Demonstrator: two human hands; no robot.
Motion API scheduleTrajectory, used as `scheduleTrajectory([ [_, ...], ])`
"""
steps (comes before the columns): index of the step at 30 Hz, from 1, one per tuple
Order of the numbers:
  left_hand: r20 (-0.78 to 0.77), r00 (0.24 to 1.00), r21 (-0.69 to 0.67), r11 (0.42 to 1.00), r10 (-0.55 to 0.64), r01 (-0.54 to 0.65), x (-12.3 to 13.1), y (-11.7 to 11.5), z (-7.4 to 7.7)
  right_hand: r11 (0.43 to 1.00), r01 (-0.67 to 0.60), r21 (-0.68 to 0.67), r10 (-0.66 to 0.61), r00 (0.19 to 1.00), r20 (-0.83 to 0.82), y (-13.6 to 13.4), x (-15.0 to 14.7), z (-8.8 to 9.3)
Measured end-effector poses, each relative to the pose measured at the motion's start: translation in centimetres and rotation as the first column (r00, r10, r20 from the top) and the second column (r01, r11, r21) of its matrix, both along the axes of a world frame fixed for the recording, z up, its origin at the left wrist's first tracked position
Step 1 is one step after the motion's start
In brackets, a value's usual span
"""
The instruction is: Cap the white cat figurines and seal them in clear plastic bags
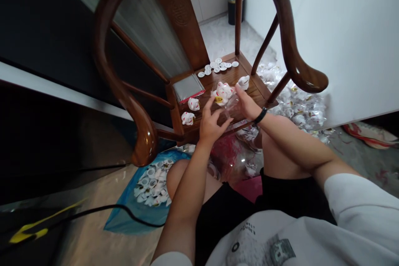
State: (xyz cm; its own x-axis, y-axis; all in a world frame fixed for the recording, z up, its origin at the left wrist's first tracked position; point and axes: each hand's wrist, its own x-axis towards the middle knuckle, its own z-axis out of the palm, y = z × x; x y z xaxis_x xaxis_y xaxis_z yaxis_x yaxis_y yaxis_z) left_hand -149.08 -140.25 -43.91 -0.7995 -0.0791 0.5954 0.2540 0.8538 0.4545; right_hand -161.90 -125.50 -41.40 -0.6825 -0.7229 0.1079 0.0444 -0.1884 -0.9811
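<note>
A white lucky cat figurine (223, 91) with red and gold marks sits in a clear plastic bag (231, 104), held between my hands above the chair seat. My left hand (212, 121) curves around its near left side, fingertips at the figurine and the thumb by the bag's loose end. My right hand (247, 103) grips the bag's right side, its fingers partly hidden. Another white figurine (243, 82) rests on the seat just beyond my right hand. Two more lucky cats, an upper one (193, 104) and a lower one (188, 118), lie left of my left hand.
On the wooden seat (257, 91) are several white discs (217, 66) and a stack of clear bags (188, 88). Curved chair arms rise on both sides. A blue bag (124, 212) of white pieces lies at floor left; bagged figurines (293, 99) pile up at right.
</note>
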Motion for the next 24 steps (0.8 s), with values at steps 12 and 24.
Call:
scheduleTrajectory([
  [12,0.05,0.997,0.021,0.998,-0.06,0.059,0.3,-0.4,0.1,0.57,0.816,0.093,-0.375,0.359,-0.854,3.2,-8.5,1.3],
  [24,0.106,0.994,0.103,0.995,-0.008,-0.003,0.9,-0.2,-0.2,0.22,0.84,0.497,-0.369,0.543,-0.754,2.0,-15.8,-5.1],
])
